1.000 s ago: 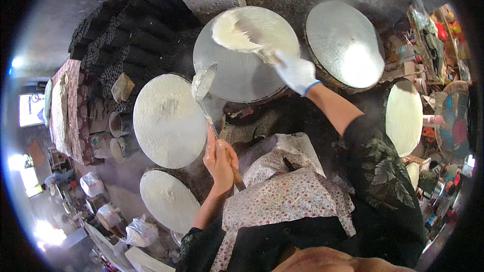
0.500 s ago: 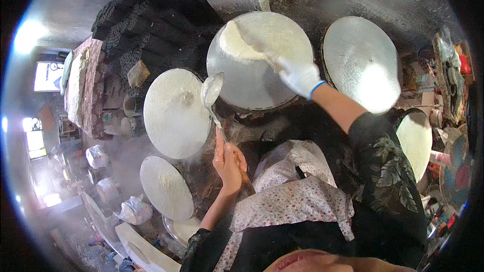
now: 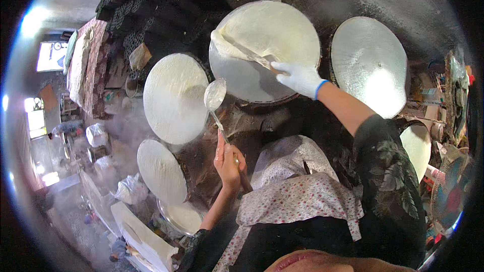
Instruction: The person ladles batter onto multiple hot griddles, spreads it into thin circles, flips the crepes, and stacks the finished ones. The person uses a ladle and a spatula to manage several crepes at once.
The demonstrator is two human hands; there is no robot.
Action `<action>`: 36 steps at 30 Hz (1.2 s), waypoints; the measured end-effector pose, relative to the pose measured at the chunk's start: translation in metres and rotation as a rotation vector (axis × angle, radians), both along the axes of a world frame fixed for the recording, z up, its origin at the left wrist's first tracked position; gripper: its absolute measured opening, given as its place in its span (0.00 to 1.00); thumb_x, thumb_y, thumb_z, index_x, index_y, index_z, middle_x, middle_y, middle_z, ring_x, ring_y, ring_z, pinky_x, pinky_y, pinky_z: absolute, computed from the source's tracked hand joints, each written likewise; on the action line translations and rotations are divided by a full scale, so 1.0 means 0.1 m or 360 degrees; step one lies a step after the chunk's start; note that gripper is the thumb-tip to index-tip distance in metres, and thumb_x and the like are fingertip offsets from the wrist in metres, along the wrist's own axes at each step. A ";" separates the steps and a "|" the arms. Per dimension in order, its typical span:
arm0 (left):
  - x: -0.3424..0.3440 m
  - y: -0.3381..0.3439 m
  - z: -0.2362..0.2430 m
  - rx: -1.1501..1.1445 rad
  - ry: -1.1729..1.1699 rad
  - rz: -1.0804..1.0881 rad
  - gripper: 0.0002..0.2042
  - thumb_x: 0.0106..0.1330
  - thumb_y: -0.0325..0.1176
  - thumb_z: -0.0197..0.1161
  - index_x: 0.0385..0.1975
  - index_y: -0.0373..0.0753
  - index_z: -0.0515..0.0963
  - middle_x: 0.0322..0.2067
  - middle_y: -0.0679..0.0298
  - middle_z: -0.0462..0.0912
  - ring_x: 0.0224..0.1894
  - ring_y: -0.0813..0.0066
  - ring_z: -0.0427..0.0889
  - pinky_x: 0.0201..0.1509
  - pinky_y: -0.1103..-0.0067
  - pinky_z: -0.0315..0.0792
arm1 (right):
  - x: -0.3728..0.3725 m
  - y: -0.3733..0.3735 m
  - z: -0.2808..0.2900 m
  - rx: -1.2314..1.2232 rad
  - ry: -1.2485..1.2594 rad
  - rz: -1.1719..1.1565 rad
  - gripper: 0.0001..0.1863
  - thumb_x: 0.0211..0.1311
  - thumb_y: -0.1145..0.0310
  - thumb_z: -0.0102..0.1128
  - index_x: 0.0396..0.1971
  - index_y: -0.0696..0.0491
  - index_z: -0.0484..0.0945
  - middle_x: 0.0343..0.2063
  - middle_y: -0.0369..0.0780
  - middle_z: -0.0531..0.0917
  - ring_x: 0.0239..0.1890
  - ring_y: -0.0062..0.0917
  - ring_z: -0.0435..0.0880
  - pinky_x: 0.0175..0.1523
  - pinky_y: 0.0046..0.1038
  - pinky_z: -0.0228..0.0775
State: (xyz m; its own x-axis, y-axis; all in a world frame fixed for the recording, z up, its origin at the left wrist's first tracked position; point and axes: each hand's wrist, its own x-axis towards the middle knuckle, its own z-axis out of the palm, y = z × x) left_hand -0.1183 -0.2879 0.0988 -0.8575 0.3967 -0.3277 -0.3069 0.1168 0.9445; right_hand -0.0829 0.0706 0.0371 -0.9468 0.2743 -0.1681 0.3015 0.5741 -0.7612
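Note:
My right hand (image 3: 302, 79), in a white glove with a blue cuff, is closed on the handle of a flat-bladed spreader (image 3: 247, 54). Its blade lies tilted in pale batter (image 3: 275, 26) on the large round griddle (image 3: 239, 83) ahead of me. Batter covers the griddle's far and right parts, while grey metal shows at the near left. In my bare left hand (image 3: 229, 163) is the handle of a ladle (image 3: 216, 94). The ladle's bowl is coated with pale batter, and hangs between the large griddle and a batter-covered round griddle (image 3: 171, 100) at the left.
A bare, shiny griddle (image 3: 365, 58) stands at the right, with a pale-covered one (image 3: 416, 148) nearer me. Another covered griddle (image 3: 160, 171) is at the lower left. Steam drifts on the left. A fan (image 3: 450, 191) stands at far right, a cloth-covered surface (image 3: 91, 88) at far left.
The spreader has swept round the large griddle, and the batter now covers much more of it. My left hand still holds the ladle in nearly the same place. The view has shifted slightly.

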 end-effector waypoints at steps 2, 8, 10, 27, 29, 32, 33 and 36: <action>0.00 0.00 0.02 0.0042 -0.0004 0.0010 0.28 0.82 0.27 0.44 0.80 0.32 0.52 0.16 0.68 0.71 0.13 0.84 0.64 0.17 0.83 0.62 | -0.02 0.03 0.02 0.0180 -0.0218 -0.0154 0.27 0.68 0.48 0.58 0.66 0.35 0.79 0.49 0.49 0.88 0.51 0.45 0.88 0.60 0.41 0.78; 0.04 -0.06 0.04 -0.0119 0.0013 -0.0031 0.29 0.81 0.29 0.47 0.79 0.30 0.53 0.16 0.72 0.70 0.14 0.86 0.64 0.17 0.84 0.62 | -0.20 0.18 -0.05 0.0399 -0.0173 -0.0372 0.23 0.72 0.50 0.55 0.64 0.34 0.80 0.42 0.49 0.89 0.45 0.47 0.89 0.51 0.46 0.80; 0.02 -0.10 0.05 -0.0146 0.0016 0.0022 0.29 0.81 0.29 0.47 0.79 0.30 0.53 0.17 0.73 0.70 0.15 0.86 0.65 0.17 0.84 0.62 | -0.19 0.19 0.00 0.0111 -0.0229 -0.0001 0.25 0.71 0.50 0.59 0.66 0.33 0.79 0.48 0.46 0.90 0.51 0.43 0.89 0.59 0.38 0.78; -1.59 0.44 -0.72 -0.0502 0.0569 -0.0234 0.26 0.83 0.31 0.46 0.80 0.47 0.59 0.16 0.73 0.68 0.14 0.86 0.63 0.17 0.83 0.63 | -0.01 0.35 -0.01 0.0446 -0.0339 0.0286 0.24 0.70 0.47 0.60 0.63 0.32 0.82 0.47 0.47 0.89 0.48 0.43 0.89 0.56 0.39 0.80; -1.45 0.43 -0.68 -0.0494 0.0521 -0.0237 0.26 0.83 0.31 0.46 0.79 0.50 0.61 0.15 0.73 0.67 0.13 0.86 0.63 0.17 0.82 0.63 | 0.04 0.39 -0.03 0.0485 -0.0115 -0.0134 0.23 0.70 0.48 0.61 0.62 0.32 0.82 0.46 0.46 0.89 0.49 0.42 0.89 0.56 0.38 0.80; -1.20 0.37 -0.74 -0.0642 0.0444 -0.0228 0.26 0.82 0.31 0.50 0.78 0.53 0.64 0.16 0.73 0.67 0.17 0.85 0.64 0.21 0.82 0.64 | -0.06 0.41 -0.21 0.0598 0.0033 0.0050 0.22 0.73 0.47 0.58 0.64 0.32 0.81 0.45 0.46 0.90 0.46 0.43 0.89 0.51 0.40 0.81; -1.12 0.33 -0.78 -0.0681 0.0474 -0.0230 0.26 0.82 0.31 0.51 0.78 0.53 0.65 0.17 0.71 0.69 0.18 0.85 0.66 0.23 0.81 0.65 | -0.06 0.40 -0.28 0.0636 0.0117 0.0200 0.22 0.73 0.47 0.57 0.64 0.32 0.80 0.44 0.46 0.90 0.45 0.43 0.89 0.50 0.40 0.81; -0.90 0.17 -0.91 -0.0893 0.0607 -0.0251 0.25 0.81 0.30 0.51 0.77 0.49 0.65 0.22 0.63 0.82 0.23 0.81 0.71 0.30 0.80 0.68 | 0.05 0.31 -0.42 0.0732 -0.0196 0.0336 0.23 0.74 0.47 0.55 0.66 0.29 0.79 0.38 0.46 0.90 0.38 0.44 0.89 0.44 0.42 0.81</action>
State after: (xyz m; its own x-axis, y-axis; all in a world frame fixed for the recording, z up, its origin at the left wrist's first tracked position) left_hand -0.2084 -0.2704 0.0080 -0.8996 0.3848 -0.2066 0.0953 0.6345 0.7670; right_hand -0.0782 0.1019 -0.0053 -0.9703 0.1513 -0.1888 0.2145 0.8989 -0.3821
